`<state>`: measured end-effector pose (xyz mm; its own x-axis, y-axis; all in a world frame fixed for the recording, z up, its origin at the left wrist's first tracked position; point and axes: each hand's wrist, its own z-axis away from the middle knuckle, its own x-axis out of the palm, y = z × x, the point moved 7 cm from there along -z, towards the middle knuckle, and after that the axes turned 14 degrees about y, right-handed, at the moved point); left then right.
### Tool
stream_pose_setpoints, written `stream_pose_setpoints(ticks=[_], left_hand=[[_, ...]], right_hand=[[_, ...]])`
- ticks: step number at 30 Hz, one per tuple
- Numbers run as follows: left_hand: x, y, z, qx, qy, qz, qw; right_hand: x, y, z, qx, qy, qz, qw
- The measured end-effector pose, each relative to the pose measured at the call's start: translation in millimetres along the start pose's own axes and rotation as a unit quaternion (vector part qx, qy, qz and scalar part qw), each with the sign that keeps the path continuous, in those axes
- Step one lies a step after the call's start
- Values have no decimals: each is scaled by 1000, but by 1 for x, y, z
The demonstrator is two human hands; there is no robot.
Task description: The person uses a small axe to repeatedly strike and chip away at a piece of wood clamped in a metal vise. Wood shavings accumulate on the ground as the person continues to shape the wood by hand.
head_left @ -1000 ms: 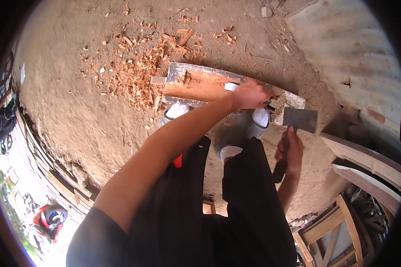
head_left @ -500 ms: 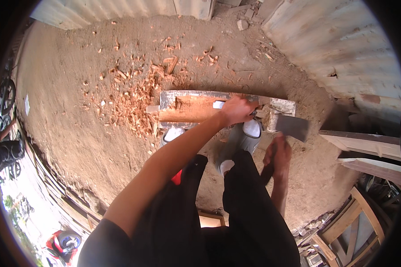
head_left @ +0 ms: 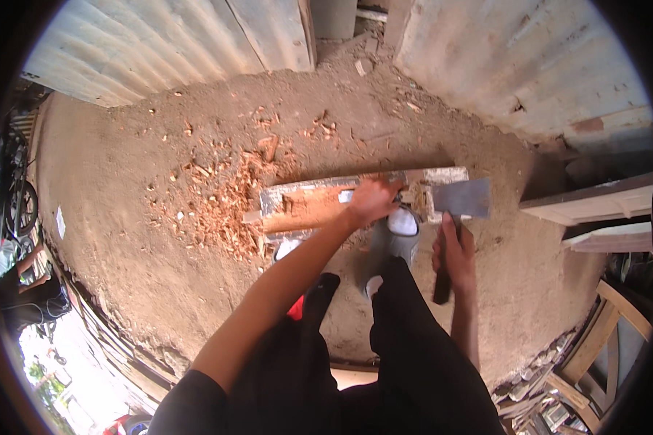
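My right hand (head_left: 455, 254) is closed around the dark handle of a hatchet (head_left: 463, 199). Its broad grey head is over the right end of a hollowed wooden block (head_left: 312, 206). My left hand (head_left: 374, 199) lies low over the block, fingers wrapped around what looks like a chisel (head_left: 346, 196). A pale flat end sticks out on the left of that fist and a dark end on the right, towards the hatchet. The block has reddish bare wood in its trough and worn, whitish edges. Most of the chisel is hidden by my fingers.
Wood chips (head_left: 228, 196) are strewn over the dirt floor left of the block. My grey shoes (head_left: 406, 243) are close against its near side. Corrugated metal sheets (head_left: 174, 51) rise at the back. Wooden boards (head_left: 595, 203) and a wooden frame (head_left: 606, 330) are at the right.
The view has shifted, showing more of the back wall. My right hand has brought the hatchet to a more upright position beside the block's right end. My left hand keeps its grip.
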<state>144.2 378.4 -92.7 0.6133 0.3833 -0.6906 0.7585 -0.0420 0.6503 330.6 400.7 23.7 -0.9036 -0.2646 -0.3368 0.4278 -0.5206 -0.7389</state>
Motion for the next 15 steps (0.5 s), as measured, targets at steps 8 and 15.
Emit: stream_pose_setpoints(ticks=[8, 15], left_hand=[[9, -5, 1, -32, -26, -12, 999], [-3, -2, 2, -14, -3, 21, 1000]], right_hand=[[-10, 10, -14, 53, 10, -3, 999], [1, 36, -13, 99, -75, 25, 992]])
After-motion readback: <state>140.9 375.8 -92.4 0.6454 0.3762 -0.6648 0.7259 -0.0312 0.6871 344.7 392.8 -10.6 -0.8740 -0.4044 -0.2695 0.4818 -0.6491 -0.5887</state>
